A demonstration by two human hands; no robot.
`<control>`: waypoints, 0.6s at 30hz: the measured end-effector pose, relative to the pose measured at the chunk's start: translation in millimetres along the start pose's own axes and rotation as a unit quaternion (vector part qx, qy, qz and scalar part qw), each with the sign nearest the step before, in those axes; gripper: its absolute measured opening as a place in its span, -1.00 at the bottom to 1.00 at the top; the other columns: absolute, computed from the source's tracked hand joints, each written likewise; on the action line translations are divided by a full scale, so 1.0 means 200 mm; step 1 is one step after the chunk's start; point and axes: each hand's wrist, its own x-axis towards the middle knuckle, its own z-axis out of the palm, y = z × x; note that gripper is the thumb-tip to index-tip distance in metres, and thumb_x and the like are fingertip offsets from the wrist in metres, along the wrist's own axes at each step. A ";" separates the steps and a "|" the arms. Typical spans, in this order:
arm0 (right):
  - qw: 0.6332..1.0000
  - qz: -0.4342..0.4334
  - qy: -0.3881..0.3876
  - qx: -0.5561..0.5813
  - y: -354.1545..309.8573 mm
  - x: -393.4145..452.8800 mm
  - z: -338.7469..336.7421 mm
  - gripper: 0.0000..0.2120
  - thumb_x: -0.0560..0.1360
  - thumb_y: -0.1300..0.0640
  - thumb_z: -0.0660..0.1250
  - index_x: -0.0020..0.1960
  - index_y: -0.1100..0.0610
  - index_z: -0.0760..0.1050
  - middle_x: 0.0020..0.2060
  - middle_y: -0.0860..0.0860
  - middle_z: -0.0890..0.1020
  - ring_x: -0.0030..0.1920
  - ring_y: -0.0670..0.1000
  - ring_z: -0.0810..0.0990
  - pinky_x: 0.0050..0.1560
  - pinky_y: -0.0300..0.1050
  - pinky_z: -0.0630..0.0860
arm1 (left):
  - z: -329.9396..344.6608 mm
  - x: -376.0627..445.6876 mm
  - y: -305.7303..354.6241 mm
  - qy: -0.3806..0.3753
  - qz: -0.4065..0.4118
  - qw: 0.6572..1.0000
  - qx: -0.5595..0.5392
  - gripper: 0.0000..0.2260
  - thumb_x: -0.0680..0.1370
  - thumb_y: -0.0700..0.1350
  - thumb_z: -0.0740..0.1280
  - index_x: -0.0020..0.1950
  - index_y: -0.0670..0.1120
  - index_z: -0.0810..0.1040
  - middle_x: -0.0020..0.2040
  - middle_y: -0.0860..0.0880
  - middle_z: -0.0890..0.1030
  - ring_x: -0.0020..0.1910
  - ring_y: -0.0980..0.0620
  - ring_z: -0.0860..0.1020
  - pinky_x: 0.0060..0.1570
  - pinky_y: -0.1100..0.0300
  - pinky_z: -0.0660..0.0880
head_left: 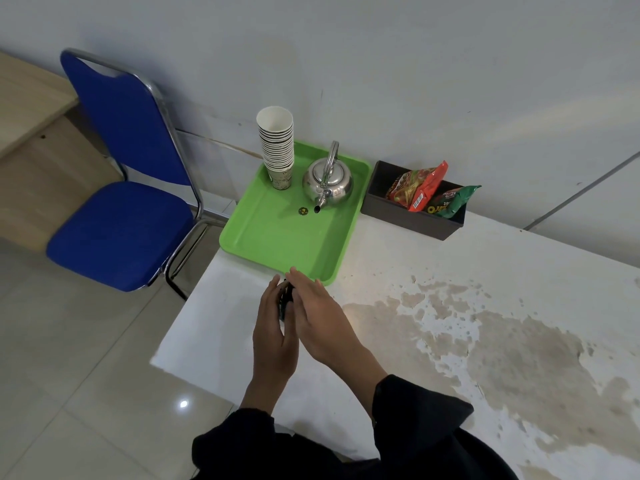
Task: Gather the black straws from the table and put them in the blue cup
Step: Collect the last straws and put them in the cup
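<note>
A bundle of black straws [286,299] shows only as a dark strip between my two palms, just in front of the green tray. My left hand [273,336] presses against the bundle from the left, fingers stretched forward. From the right, my right hand [320,322] presses on it, flat and angled over the top. Most of the straws are hidden by the hands. No blue cup is visible in the head view.
The green tray [277,244] holds a stack of paper cups [276,147] and a steel kettle [327,181]. A dark box [408,218] with snack packets stands to its right against the wall. A blue chair [121,188] is left of the worn white table [485,306].
</note>
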 end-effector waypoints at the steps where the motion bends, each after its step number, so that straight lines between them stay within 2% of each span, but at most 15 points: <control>1: 1.000 -0.003 -0.003 -0.012 0.01 -0.01 0.00 -0.60 0.63 0.16 -0.02 0.46 0.06 0.20 0.47 0.03 0.32 0.47 0.01 0.24 0.54 -0.08 -0.01 | -0.01 -0.01 0.00 -0.008 0.001 1.000 -0.001 -0.52 0.67 -0.09 0.18 0.48 0.35 0.19 0.50 0.13 0.37 0.45 0.18 0.36 0.32 0.27 0.39; 3: 0.999 -0.005 -0.009 -0.031 0.03 -0.01 0.01 -0.58 0.62 0.15 -0.02 0.47 0.07 0.19 0.49 0.03 0.28 0.50 -0.03 0.18 0.54 -0.11 -0.05 | -0.01 -0.03 -0.01 -0.021 -0.006 1.000 -0.010 -0.53 0.66 -0.03 0.17 0.57 0.17 0.16 0.52 0.11 0.35 0.49 0.17 0.32 0.40 0.18 0.34; 5: 0.999 -0.006 -0.013 -0.039 0.04 -0.02 0.02 -0.57 0.62 0.13 -0.02 0.48 0.09 0.19 0.49 0.03 0.28 0.51 -0.05 0.15 0.53 -0.17 -0.07 | -0.02 -0.03 -0.01 -0.027 -0.013 0.999 -0.010 -0.47 0.65 0.02 0.15 0.60 0.10 0.08 0.55 0.08 0.31 0.52 0.17 0.27 0.44 0.13 0.31; 8: 0.999 -0.006 -0.013 -0.041 0.05 -0.02 0.02 -0.57 0.62 0.11 -0.02 0.47 0.12 0.21 0.48 0.06 0.30 0.50 -0.04 0.16 0.50 -0.22 -0.09 | -0.02 -0.03 -0.01 -0.042 -0.006 0.999 0.012 -0.45 0.66 0.07 0.10 0.62 0.09 0.00 0.60 0.06 0.20 0.55 0.17 0.18 0.45 0.17 0.25; 12: 0.999 -0.002 -0.004 -0.043 0.08 -0.02 0.02 -0.58 0.62 0.12 -0.04 0.47 0.11 0.21 0.48 0.05 0.30 0.51 -0.05 0.15 0.50 -0.20 -0.07 | -0.03 -0.04 -0.02 -0.050 0.001 0.998 0.040 -0.46 0.67 0.09 0.04 0.62 0.05 -0.02 0.62 0.08 0.12 0.57 0.20 0.08 0.46 0.34 0.12; 15: 0.999 0.014 0.022 -0.043 0.12 -0.02 0.02 -0.57 0.62 0.13 -0.04 0.48 0.10 0.20 0.49 0.04 0.29 0.51 -0.05 0.14 0.52 -0.16 -0.02 | -0.06 -0.04 -0.02 -0.040 -0.006 0.999 0.032 -0.45 0.65 0.13 0.04 0.62 0.09 -0.05 0.62 0.16 0.07 0.57 0.23 0.05 0.46 0.39 0.05; 18: 0.998 0.022 0.033 -0.058 0.16 -0.03 0.00 -0.56 0.62 0.15 -0.03 0.50 0.08 0.17 0.50 0.00 0.26 0.52 -0.08 0.11 0.53 -0.15 -0.02 | -0.11 -0.04 -0.01 -0.016 0.015 0.999 0.048 -0.45 0.66 0.10 0.04 0.62 0.08 -0.04 0.62 0.15 0.07 0.58 0.20 0.05 0.48 0.36 0.04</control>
